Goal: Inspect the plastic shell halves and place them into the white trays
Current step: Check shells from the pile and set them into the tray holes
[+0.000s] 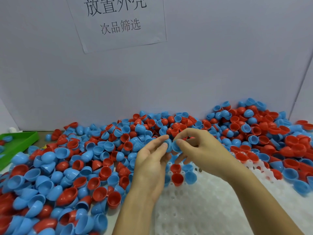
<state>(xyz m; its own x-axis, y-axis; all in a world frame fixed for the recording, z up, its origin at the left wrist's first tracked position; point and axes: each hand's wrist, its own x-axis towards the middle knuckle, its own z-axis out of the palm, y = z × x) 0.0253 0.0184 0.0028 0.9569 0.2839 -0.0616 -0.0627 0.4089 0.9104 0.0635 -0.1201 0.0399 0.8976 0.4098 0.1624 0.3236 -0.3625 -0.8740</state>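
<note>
Blue shell [171,145] pinched between left grip [152,160] and right grip [196,148], held up for inspection above tray [211,209]; few sockets filled.

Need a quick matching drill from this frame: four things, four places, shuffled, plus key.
Things:
1. green tray
2. paper sign
3. white tray
4. blue shell

Places:
A. pinched between both hands
B. far left edge
C. under the forearms
D. on the back wall

Pairs: 1-B, 2-D, 3-C, 4-A
</note>
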